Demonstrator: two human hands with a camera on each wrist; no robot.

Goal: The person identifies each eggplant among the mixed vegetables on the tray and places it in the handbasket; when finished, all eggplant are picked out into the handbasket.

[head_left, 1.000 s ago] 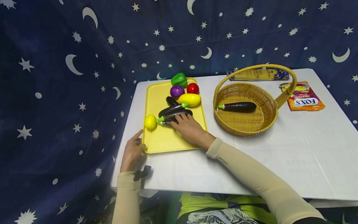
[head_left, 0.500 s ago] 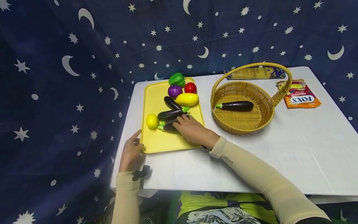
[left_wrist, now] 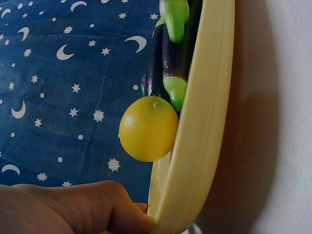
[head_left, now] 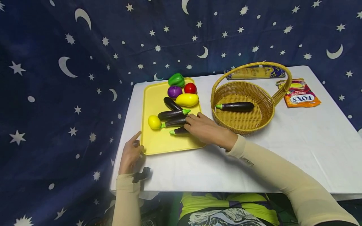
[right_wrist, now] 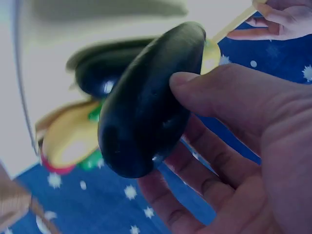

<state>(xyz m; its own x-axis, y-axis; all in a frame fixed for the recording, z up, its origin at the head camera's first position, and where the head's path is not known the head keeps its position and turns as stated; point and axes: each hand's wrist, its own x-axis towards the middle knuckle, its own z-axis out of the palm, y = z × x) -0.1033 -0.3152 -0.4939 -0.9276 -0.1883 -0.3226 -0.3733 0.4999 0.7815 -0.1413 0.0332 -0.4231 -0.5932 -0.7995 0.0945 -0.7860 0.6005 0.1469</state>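
Note:
My right hand (head_left: 206, 129) pinches a dark purple eggplant (right_wrist: 146, 107) between thumb and fingers, just above the right side of the yellow tray (head_left: 158, 145). Its green stem end points left in the head view, and the hand hides the other end. Three more eggplants lie on the tray, the nearest one (head_left: 173, 122) partly behind my right fingers. With thumb and fingers, my left hand (head_left: 130, 156) grips the tray's near left corner. A round yellow fruit (left_wrist: 148, 128) sits close to that hand, inside the rim.
Right of the tray stands a wicker basket (head_left: 270, 121) with a tall handle and one eggplant (head_left: 236, 107) inside. A green pepper (head_left: 176, 80), purple onion-like vegetable (head_left: 174, 92), red fruit (head_left: 190, 88) and yellow oblong fruit (head_left: 187, 99) fill the tray's far end. Packets (head_left: 301, 94) lie behind.
My right hand has taken hold of the nearest eggplant and drawn it right, away from the others. The remaining eggplants have spread apart slightly. My left hand stays at the tray corner.

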